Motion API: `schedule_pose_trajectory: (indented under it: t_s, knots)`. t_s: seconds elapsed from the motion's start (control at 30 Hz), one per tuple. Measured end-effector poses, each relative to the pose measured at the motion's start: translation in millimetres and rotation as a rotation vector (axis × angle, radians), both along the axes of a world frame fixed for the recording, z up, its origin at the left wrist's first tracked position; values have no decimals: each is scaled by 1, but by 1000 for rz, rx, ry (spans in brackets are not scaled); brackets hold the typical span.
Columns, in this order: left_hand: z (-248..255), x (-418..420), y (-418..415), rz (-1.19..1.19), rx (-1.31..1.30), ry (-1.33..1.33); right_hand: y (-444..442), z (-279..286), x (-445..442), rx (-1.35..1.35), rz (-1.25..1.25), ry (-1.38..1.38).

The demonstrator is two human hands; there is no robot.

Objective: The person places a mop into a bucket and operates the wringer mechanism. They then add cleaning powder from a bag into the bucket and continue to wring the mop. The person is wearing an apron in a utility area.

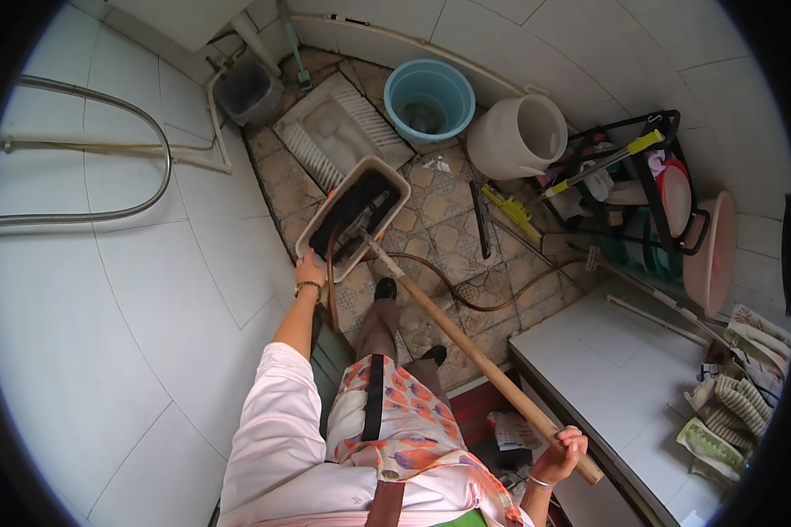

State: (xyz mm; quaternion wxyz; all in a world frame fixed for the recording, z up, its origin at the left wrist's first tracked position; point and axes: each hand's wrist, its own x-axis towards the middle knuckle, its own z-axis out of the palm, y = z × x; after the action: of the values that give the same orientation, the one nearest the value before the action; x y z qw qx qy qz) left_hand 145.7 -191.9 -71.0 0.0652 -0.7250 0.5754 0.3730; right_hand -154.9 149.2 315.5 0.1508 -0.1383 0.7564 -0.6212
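Observation:
My left hand (pixel 310 269) grips the near corner of a beige rectangular mop bucket (pixel 401 179), which is tilted over the front of a squat toilet. Inside the bucket lies a dark mop head (pixel 343 214), its metal clamp joined to a long wooden mop handle (pixel 471 352). My right hand (pixel 562 454) is wrapped around that handle near its upper end, at the lower right. A brown hose (pixel 448 280) loops across the floor to the bucket. Its end inside the bucket cannot be made out.
Beyond the bucket is a squat toilet (pixel 336 118), with a blue bucket (pixel 428 99) and a white barrel (pixel 517 138) beside it. A black rack (pixel 665 197) and a pink basin (pixel 715 253) stand right. Rags (pixel 731 408) lie on a white ledge (pixel 606 349).

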Motion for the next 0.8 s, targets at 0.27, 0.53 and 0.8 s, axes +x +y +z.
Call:
schedule_pose_trajectory:
  t_s: [0.27,0.53,0.8]
  knots:
    - [2,-1,119,68,231,46,-4,1,-4,18,50,33]
    - [5,-8,224,87,273,80,18,-5,-13,21,122,49]
    - [41,-24,289,193,151,232,79,-39,-57,-78,363,37]
